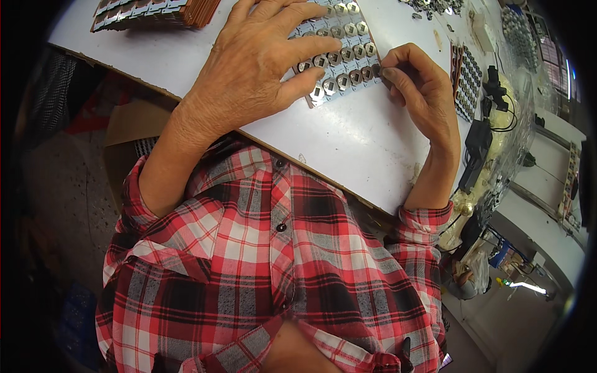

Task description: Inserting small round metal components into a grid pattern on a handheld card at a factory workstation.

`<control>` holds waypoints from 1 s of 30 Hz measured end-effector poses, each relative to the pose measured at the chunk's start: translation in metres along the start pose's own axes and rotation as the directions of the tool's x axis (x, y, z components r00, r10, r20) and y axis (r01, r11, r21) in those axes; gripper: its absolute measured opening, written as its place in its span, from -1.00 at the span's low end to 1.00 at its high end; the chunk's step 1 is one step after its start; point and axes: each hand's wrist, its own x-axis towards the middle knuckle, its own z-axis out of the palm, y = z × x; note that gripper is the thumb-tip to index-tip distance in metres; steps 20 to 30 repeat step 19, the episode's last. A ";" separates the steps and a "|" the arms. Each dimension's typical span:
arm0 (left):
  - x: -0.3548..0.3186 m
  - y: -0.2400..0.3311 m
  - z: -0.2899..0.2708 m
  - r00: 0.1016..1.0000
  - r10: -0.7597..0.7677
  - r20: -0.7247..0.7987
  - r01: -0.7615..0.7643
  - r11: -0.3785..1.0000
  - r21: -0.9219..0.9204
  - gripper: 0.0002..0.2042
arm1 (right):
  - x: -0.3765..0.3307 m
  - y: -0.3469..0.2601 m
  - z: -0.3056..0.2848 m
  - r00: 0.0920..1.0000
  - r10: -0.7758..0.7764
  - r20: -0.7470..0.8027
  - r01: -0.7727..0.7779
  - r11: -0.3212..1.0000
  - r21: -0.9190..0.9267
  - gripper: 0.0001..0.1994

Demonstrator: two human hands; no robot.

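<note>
A pale blue circuit-board panel [348, 94] lies on the white table in front of me, covered with rows of round, silvery metal clips. My left hand [261, 59] rests over its left side with the fingers spread, hiding part of the rows. At the panel's right edge, beside the end of the nearest row, my right hand [420, 87] is closed with thumb and forefinger in a pinch. Whatever sits between those fingertips is too small or hidden to tell.
A tall stack of similar panels [149, 13] stands at the far left. Loose metal pieces [435, 6] lie at the far right. More panels [466, 84], a black power adapter [477, 140] and cables are beyond my right hand. The table edge [280, 148] runs close to my body.
</note>
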 end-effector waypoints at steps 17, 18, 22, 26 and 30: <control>-0.003 -0.007 0.002 0.996 0.093 0.003 -0.093 0.987 0.133 -0.63 | -0.010 0.014 0.013 0.988 -0.005 -0.151 0.008 1.000 0.019 -0.85; -0.004 -0.007 0.003 0.996 0.088 -0.007 -0.087 0.990 0.108 -0.63 | -0.009 0.017 0.012 0.989 -0.037 -0.146 0.042 0.999 0.027 -0.84; -0.006 -0.009 0.003 0.995 0.104 0.000 -0.103 0.984 0.142 -0.61 | -0.007 0.019 0.011 0.988 -0.069 -0.141 0.075 0.997 0.035 -0.83; -0.006 -0.009 0.003 0.995 0.104 0.000 -0.103 0.984 0.142 -0.61 | -0.007 0.019 0.011 0.988 -0.069 -0.141 0.075 0.997 0.035 -0.83; -0.006 -0.009 0.003 0.995 0.104 0.000 -0.103 0.984 0.142 -0.61 | -0.007 0.019 0.011 0.988 -0.069 -0.141 0.075 0.997 0.035 -0.83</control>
